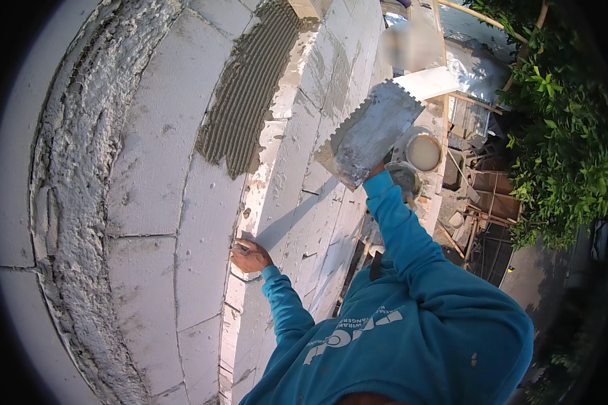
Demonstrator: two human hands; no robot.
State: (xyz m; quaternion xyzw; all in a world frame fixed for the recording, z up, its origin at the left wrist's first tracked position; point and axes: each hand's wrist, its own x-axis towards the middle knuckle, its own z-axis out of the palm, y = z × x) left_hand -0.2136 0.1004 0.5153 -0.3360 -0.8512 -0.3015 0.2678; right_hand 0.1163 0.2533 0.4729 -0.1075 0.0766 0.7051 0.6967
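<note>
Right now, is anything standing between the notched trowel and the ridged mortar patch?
Nothing visible stands between the notched trowel in your right hand and the ridged mortar patch. Your left hand is at an edge of the block wall, off that path.

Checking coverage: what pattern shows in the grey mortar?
The mortar shows parallel ridges, best in the head view.

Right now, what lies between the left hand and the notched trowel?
The head view shows the pale block wall between left hand and notched trowel, crossed by a dark shadow; no loose object is visible there.
</note>
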